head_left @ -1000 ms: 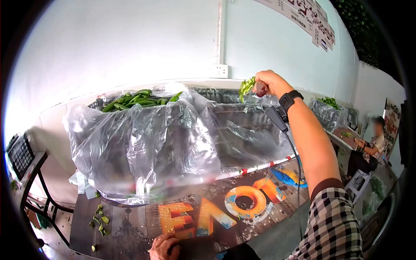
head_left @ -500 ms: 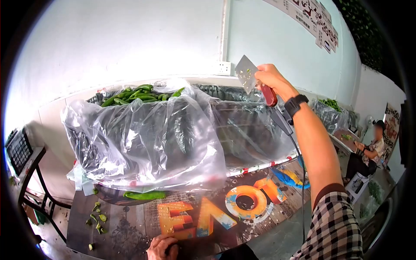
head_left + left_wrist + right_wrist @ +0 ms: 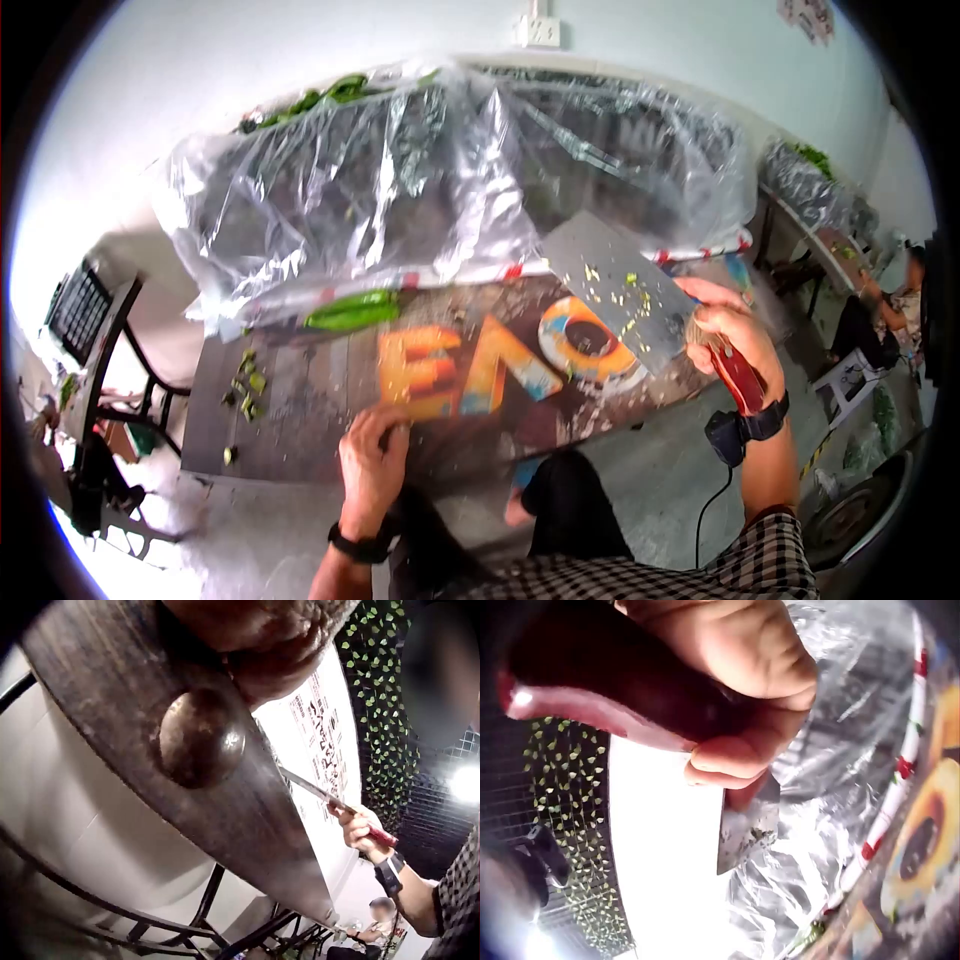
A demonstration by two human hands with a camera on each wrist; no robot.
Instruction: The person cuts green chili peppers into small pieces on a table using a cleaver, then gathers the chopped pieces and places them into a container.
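My right hand (image 3: 735, 340) grips the red handle (image 3: 738, 378) of a cleaver (image 3: 615, 285), also seen in the right wrist view. Its broad blade, speckled with green and pale bits, is held tilted over the table's right part. At the table's near edge rests my left hand (image 3: 370, 470), fingers relaxed and bent. A long green pepper (image 3: 352, 311) lies on the table (image 3: 300, 400) in front of the bins, beyond the left hand. Cut green pepper stems (image 3: 248, 385) are scattered at the table's left.
Plastic-lined bins (image 3: 370, 190) stand along the back of the table; green peppers (image 3: 345, 90) show in the left one. A dark-framed side table (image 3: 105, 350) is at the left. Far right, a seated person (image 3: 895, 300) works near another table (image 3: 830, 250). A cable (image 3: 712, 510) hangs from my right wrist.
The right hand with the cleaver has come down from above the right bin to over the table. A green pepper has appeared on the table before the left bin. The view has tilted down.
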